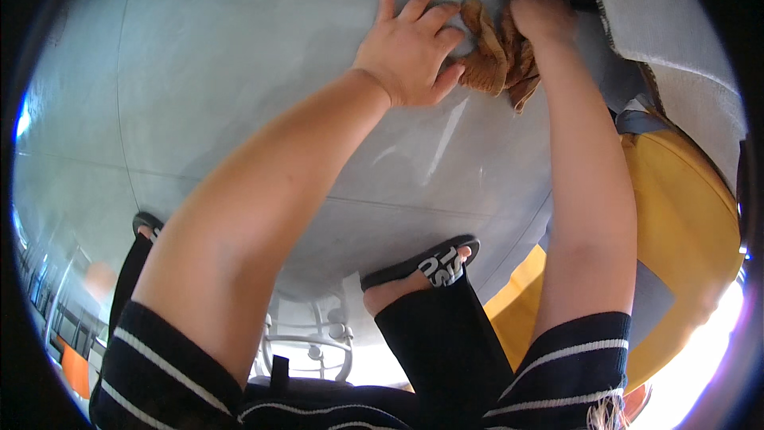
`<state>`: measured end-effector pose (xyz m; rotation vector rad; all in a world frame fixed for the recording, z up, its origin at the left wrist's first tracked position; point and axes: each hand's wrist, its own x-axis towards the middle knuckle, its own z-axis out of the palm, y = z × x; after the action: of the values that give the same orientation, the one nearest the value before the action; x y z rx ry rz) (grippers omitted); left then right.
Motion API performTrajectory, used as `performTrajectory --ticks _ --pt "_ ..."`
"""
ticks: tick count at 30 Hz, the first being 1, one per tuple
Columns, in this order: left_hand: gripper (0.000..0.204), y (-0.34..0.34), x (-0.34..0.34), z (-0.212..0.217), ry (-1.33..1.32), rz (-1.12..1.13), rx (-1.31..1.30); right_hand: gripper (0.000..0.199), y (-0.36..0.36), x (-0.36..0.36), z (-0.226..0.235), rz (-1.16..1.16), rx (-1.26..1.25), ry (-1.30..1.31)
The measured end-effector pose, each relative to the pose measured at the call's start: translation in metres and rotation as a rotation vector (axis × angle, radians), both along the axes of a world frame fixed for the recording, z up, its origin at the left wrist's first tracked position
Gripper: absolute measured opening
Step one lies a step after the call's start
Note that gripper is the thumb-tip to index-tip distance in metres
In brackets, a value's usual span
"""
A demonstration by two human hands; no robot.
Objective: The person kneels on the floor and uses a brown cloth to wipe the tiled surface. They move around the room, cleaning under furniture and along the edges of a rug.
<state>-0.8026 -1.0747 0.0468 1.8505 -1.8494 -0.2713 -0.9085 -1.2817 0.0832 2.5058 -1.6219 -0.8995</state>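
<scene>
On the grey floor, my left hand lies with its fingers spread, its thumb and fingertips right beside a crumpled brown cloth. At the cloth's right side is my right hand, a little blurred, its fingers curled against the cloth's bunched folds. Those fingertips are partly hidden in a dark, shaded patch. Both forearms reach forward from striped black sleeves.
A yellow and grey rounded seat or cushion stands close to my right arm, with pale grey fabric above it. My foot in a black slide sandal rests below. Behind is a white metal frame; floor seams run across.
</scene>
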Motion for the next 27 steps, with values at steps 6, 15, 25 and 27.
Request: performTrajectory --ticks 6,15,25,27 --pt "0.040 0.002 -0.003 -0.003 0.031 0.002 0.005 0.057 0.011 -0.062 -0.042 0.201 -0.190 -0.513" --pt "0.043 0.002 -0.001 -0.002 0.018 -0.005 0.039 0.060 0.021 -0.065 -0.045 0.008 -0.061 -0.782" --pt "0.043 0.000 -0.001 -0.002 -0.001 0.002 0.025 0.064 -0.008 -0.060 -0.042 -0.247 0.083 -0.828" --pt "0.042 0.003 -0.004 -0.003 -0.010 0.007 0.019 0.065 -0.004 -0.067 -0.042 -0.226 0.098 -0.791"
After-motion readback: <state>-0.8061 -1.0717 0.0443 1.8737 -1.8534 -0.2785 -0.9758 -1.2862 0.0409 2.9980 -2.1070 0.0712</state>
